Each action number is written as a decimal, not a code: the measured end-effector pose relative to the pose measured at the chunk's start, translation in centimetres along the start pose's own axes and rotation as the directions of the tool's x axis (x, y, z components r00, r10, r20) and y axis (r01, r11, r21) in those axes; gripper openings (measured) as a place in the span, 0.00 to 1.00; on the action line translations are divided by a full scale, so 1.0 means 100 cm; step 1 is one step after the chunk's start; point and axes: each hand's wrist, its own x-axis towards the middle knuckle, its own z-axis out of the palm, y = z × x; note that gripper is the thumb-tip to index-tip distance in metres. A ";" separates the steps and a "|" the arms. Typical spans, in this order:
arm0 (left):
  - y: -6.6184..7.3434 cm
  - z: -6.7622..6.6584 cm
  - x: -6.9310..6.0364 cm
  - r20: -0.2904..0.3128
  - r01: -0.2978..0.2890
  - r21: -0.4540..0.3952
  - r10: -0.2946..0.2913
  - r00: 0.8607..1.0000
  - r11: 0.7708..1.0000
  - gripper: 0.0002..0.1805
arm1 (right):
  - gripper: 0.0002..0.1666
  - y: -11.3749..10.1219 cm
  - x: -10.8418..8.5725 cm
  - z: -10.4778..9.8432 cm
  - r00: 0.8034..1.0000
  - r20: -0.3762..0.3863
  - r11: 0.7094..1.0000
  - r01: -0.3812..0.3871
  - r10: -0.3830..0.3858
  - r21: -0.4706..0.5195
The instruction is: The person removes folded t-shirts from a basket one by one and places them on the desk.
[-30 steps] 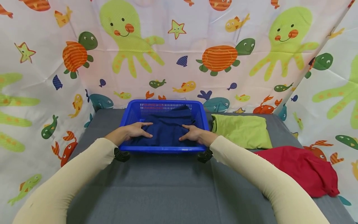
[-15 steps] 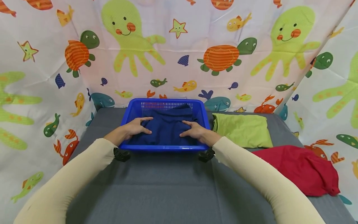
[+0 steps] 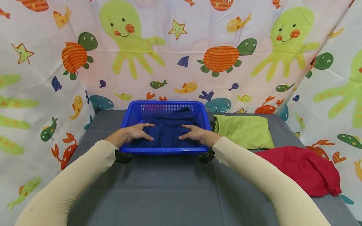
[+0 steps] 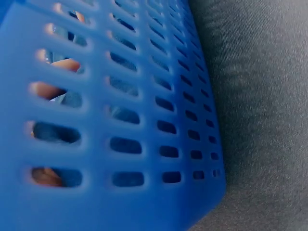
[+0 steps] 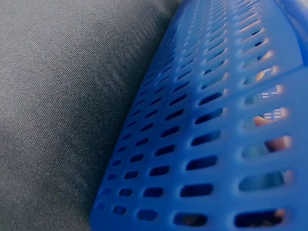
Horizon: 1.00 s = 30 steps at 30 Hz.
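A navy blue folded cloth (image 3: 169, 130) lies inside a blue plastic basket (image 3: 165, 150) with slotted walls. My left hand (image 3: 137, 131) reaches over the basket's left front and rests on the cloth's left side, thumb and index finger spread apart. Opposite it, my right hand (image 3: 195, 133) rests on the cloth's right side, its thumb and index finger likewise apart. The remaining fingers of both hands are mostly hidden. Each wrist view is filled by the basket's perforated wall (image 4: 96, 202), with bits of fingers (image 5: 276, 144) showing through the slots.
Right of the basket lies a folded lime green cloth (image 3: 243, 131). A crumpled red cloth (image 3: 305, 169) is nearer the right edge. Grey fabric (image 3: 164, 194) covers the table. A curtain (image 3: 175, 56) printed with sea animals surrounds the back and sides.
The view shifts slightly with the head. Both hands stay almost still on the navy cloth, with only small shifts of the fingers.
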 end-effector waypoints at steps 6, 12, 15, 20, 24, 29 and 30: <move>0.000 -0.004 -0.007 -0.066 -0.058 -0.062 0.054 0.996 0.996 0.44 | 0.47 0.001 -0.005 0.001 0.998 -0.011 0.995 0.069 -0.068 0.072; 0.008 -0.012 -0.029 -0.095 -0.114 -0.164 0.100 0.991 0.980 0.44 | 0.47 -0.001 -0.014 -0.003 0.987 0.045 0.967 0.139 -0.152 0.216; 0.013 -0.016 -0.039 -0.101 -0.153 -0.218 0.134 0.986 0.964 0.44 | 0.45 -0.006 -0.020 -0.010 0.979 0.054 0.950 0.176 -0.196 0.258; 0.017 -0.020 -0.047 -0.117 -0.211 -0.283 0.185 0.976 0.936 0.43 | 0.45 -0.012 -0.030 -0.026 0.958 0.067 0.928 0.253 -0.280 0.273; 0.017 -0.019 -0.051 -0.125 -0.245 -0.315 0.216 0.968 0.917 0.43 | 0.44 -0.014 -0.037 -0.037 0.936 0.098 0.905 0.296 -0.339 0.304; 0.020 -0.016 -0.054 -0.131 -0.288 -0.362 0.257 0.957 0.887 0.42 | 0.44 -0.016 -0.044 -0.048 0.916 0.126 0.890 0.327 -0.381 0.317; 0.020 -0.015 -0.054 -0.133 -0.297 -0.372 0.266 0.955 0.879 0.42 | 0.44 -0.016 -0.045 -0.050 0.913 0.127 0.888 0.333 -0.388 0.318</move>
